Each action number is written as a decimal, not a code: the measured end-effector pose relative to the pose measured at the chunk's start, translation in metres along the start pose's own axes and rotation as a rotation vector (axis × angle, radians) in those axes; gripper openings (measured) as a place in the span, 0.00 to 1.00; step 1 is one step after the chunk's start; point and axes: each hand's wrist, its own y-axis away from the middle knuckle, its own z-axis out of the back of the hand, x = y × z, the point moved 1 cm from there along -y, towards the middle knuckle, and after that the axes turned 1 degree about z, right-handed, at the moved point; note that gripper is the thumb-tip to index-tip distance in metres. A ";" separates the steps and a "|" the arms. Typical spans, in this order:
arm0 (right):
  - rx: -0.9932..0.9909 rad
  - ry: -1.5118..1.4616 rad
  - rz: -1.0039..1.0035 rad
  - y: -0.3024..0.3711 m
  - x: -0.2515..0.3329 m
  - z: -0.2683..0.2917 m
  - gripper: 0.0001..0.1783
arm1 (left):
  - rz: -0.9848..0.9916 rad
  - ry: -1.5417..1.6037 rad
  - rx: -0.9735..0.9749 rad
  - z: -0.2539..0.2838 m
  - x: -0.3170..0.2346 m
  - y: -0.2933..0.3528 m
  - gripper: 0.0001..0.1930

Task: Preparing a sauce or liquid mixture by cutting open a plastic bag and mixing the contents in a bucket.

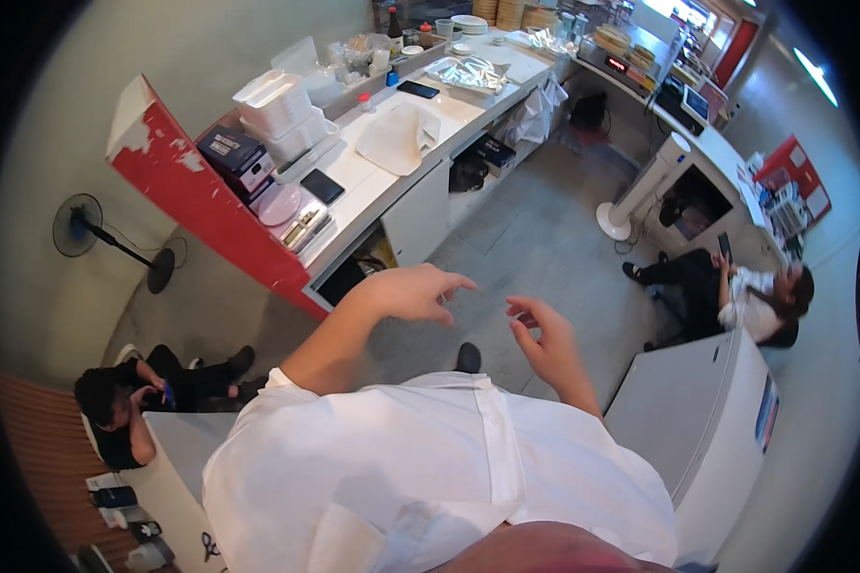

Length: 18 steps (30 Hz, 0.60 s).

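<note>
My left hand (413, 291) is held out in the air over the grey floor, index finger stretched to the right and thumb apart. Opposite it, my right hand (547, 341) has loosely curved fingers, the thumb set away from them. A gap separates the two hands, and I see nothing in either. Nearest to my left hand is the white counter (361, 212) with its cabinet door (419, 218). On that counter lie a beige cloth (398, 139), a black phone (322, 186) and another dark phone (418, 89).
White foam boxes (275, 100) and a dark box (231, 158) crowd the counter's left end, behind a red panel (186, 181). Seated people are at left (115, 406) and right (760, 296). A white chest (678, 401), a tower fan (645, 186) and a standing fan (81, 226) stand around.
</note>
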 end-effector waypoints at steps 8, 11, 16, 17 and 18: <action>0.217 0.104 0.169 -0.178 -0.017 0.046 0.21 | -0.034 0.057 -0.358 0.123 0.044 -0.099 0.32; 0.306 0.180 0.221 -0.235 -0.030 0.045 0.21 | 0.097 0.131 -0.418 0.161 0.075 -0.123 0.31; 0.335 0.159 0.316 -0.325 -0.059 0.032 0.20 | 0.300 0.078 -0.374 0.211 0.177 -0.168 0.28; 0.334 0.156 0.307 -0.342 -0.067 0.031 0.20 | 0.299 0.080 -0.365 0.221 0.202 -0.182 0.28; 0.404 0.154 0.287 -0.361 -0.076 0.029 0.20 | 0.289 0.089 -0.459 0.230 0.234 -0.199 0.27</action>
